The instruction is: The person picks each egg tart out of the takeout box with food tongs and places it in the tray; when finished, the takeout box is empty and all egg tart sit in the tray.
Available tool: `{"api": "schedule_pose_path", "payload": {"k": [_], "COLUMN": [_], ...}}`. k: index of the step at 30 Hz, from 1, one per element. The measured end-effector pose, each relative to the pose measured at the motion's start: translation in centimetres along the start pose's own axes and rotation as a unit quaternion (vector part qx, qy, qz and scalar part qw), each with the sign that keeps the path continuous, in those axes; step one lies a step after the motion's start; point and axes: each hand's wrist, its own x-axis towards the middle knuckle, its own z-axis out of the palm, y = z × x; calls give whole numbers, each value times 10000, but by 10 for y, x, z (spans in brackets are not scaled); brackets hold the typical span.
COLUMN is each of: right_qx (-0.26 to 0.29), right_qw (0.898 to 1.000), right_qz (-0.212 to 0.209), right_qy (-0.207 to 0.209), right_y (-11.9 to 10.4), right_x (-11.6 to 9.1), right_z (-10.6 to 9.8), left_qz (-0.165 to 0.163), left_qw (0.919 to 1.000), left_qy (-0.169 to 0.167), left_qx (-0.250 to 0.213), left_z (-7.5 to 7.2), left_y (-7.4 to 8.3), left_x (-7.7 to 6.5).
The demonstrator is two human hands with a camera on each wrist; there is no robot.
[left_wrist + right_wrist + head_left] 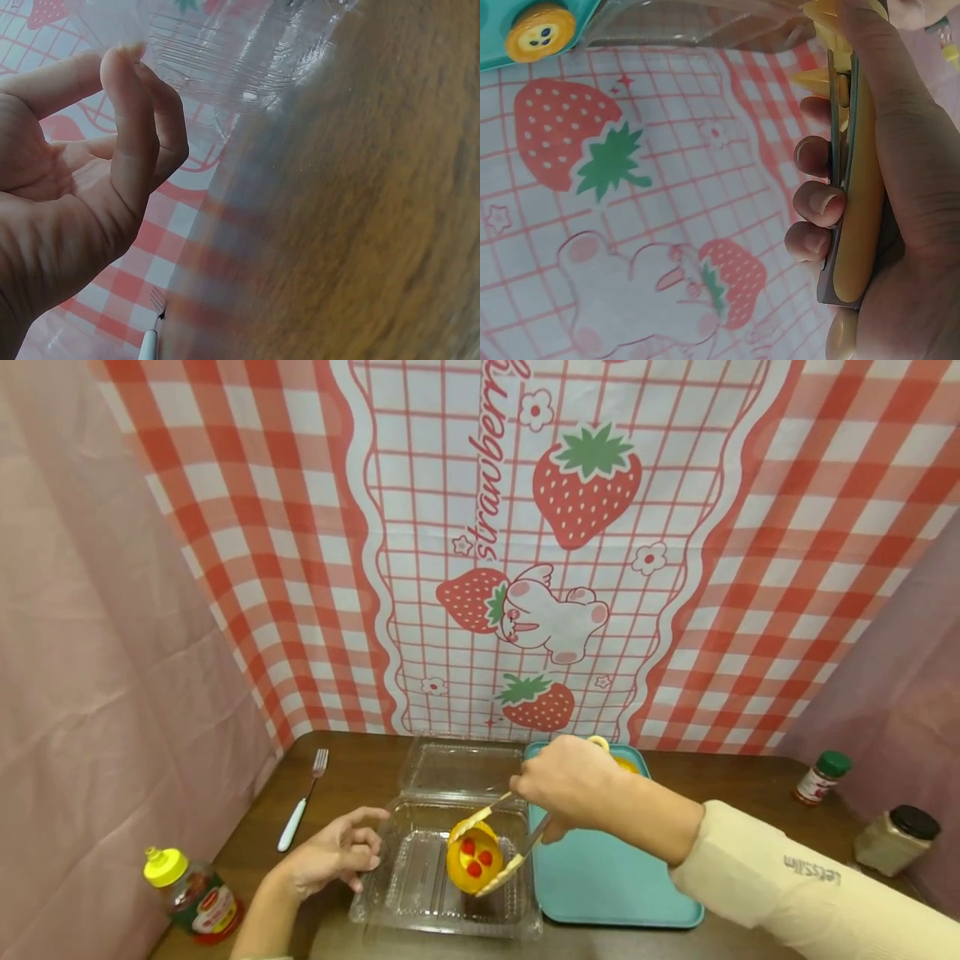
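My right hand (566, 781) grips a pair of tongs (534, 841) with yellow handles and pale tips. Between those tips is a round yellow tart (467, 875) topped with several red pieces, tilted over the base of a clear plastic clamshell container (408, 902); whether it touches the base I cannot tell. The container's lid (457, 768) lies back toward the wall. At the container's left rim is my left hand (333, 856), fingers loosely bent beside the plastic. In the left wrist view, its fingertips come close to the clear plastic.
A teal tray (615, 881) stands right of the container, bearing a tart with blue pieces (540, 32) at its back. Leftward lie a fork (300, 810) and a honey-like squeeze bottle (198, 902). Two jars, one green-capped (821, 778), one black-capped (896, 841), stand far right.
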Motion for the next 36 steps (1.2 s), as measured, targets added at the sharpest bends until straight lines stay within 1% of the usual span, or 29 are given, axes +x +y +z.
{"api": "schedule_pose_path", "payload": {"k": [6,11,14,17,20,23,27,31,36], "right_qx": [591,956,1163,1419,1671,1824,1965,2053,2114], "right_qw": [9976,9923,9872,9798,9740,9713,9672,9640,9629], "right_qz": [360,790,1077,1375,1504,1507,1557,1595,1502], "right_qy": [56,-46,-190,-299,-291,-247,-412,-558,-742], "right_y": [25,49,60,69,76,80,81,78,72], "right_x": [-16,-35,-47,-59,-69,-74,-76,-74,-67], "right_z": [11,30,45,59,71,80,87,95,105], "left_qz": [41,66,73,60,50,60,79,33,57], "left_qw": [10000,9999,9999,9999,9998,9998,9998,9999,9998], "left_qy": [-23,-53,-68,-85,-105,-115,-111,-100,-86], "left_qx": [-14,-56,-72,-117,-161,-168,-142,-131,-150], "left_z": [0,0,0,0,0,0,0,-1,-2], "left_y": [-1,0,0,-1,-2,-2,-3,-2,-4], "left_x": [0,-1,-2,-2,-1,-1,-1,0,0]}}
